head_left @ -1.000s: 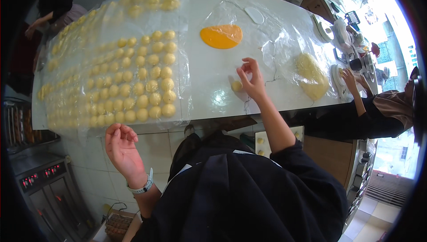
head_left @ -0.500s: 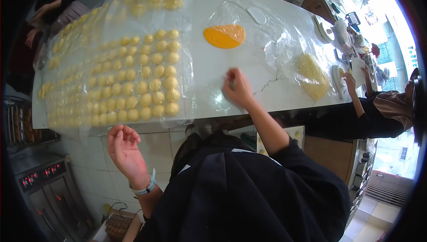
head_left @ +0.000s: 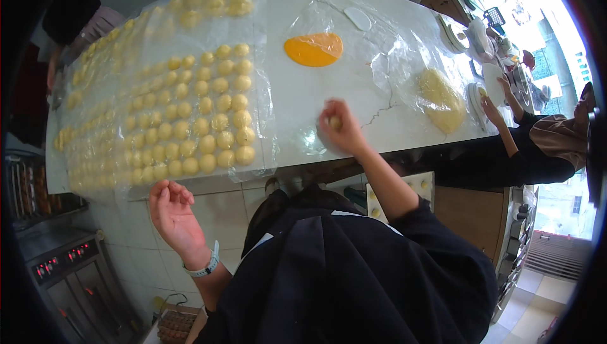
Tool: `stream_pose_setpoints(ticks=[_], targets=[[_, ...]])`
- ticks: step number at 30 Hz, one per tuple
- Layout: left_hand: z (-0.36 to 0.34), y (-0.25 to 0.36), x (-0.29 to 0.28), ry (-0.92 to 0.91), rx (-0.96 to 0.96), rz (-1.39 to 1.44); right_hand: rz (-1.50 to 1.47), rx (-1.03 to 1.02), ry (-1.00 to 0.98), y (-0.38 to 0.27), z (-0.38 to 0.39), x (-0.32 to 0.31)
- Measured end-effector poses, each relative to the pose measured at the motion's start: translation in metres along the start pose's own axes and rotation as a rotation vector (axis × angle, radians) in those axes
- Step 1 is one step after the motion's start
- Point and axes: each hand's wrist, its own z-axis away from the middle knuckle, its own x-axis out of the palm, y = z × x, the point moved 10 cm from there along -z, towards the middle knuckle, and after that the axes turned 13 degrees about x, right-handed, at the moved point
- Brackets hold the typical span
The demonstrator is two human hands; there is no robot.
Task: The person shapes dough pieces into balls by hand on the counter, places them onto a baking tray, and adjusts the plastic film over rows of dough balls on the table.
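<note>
On the white table my right hand (head_left: pixel 346 134) is curled round a small yellow dough ball (head_left: pixel 334 122), which shows between the thumb and fingers; the fingertips are slightly blurred. My left hand (head_left: pixel 174 212) hangs palm up just off the table's near edge, its fingers loosely bent and apart, holding nothing. Rows of similar dough balls (head_left: pixel 207 145) lie to the left, under a clear plastic sheet (head_left: pixel 264 101). Beyond my right hand lies a flat orange piece (head_left: pixel 313 49), partly under clear film. A big lump of yellow dough (head_left: pixel 441 101) sits to the right beneath plastic.
A white scraper (head_left: pixel 358 19) lies at the table's far side. At the right, a co-worker's hand (head_left: pixel 491 111) is by a white scale (head_left: pixel 475 99). A tray with dough pieces (head_left: pixel 425 183) stands below the near edge. An oven (head_left: pixel 69 265) is at lower left.
My right hand has turned slightly, so the dough ball in it now shows. My left hand stays nearly in place. The co-worker's hand at the right has shifted a little.
</note>
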Motion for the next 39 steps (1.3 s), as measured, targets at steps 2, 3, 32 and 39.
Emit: stream_pose_setpoints(ticks=[2, 3, 32, 39], targets=[[-0.002, 0.003, -0.004, -0.008, 0.015, 0.006, 0.116, -0.060, 0.033, 0.013, 0.011, -0.015], [-0.001, 0.000, -0.010, 0.013, 0.000, -0.001, 0.238, -0.111, 0.060, 0.018, 0.015, -0.025], [0.180, -0.122, 0.188, -0.933, -0.497, -0.269, -1.287, 1.148, 0.498, 0.298, 0.408, -0.009], [0.306, -0.167, 0.193, -1.208, -0.695, -0.516, -0.701, 1.186, 1.362, 0.390, 0.643, -0.151]])
